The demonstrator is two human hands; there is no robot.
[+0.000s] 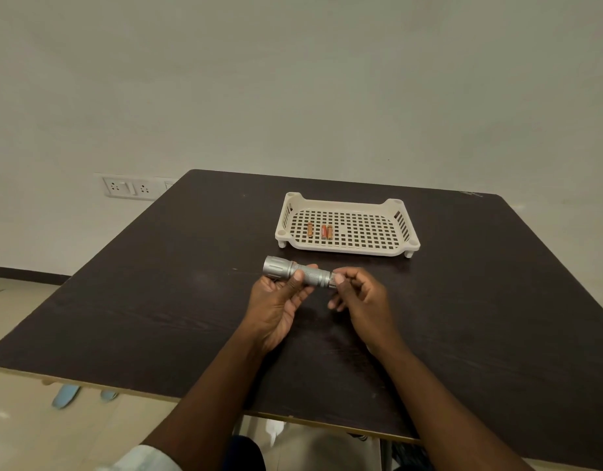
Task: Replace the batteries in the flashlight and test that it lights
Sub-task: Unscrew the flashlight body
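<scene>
Gripping flashlight (298, 271) in left hand (279, 300), right hand (359, 294) pinching tail

The left hand (279, 300) holds a silver flashlight (298, 274) above the dark table (157, 300), thumb across the barrel and fingers curled beneath. The torch lies level, its wide head sticking out to the left of that grip. At the tail end, just right of it, the right hand (358, 294) pinches the end cap (333, 279) between thumb and fingertips. Beyond both grips, farther up the table, sits a cream tray (347, 251) with a gridded floor. Three batteries (322, 231) lie in its left half, one apart, two side by side.
</scene>
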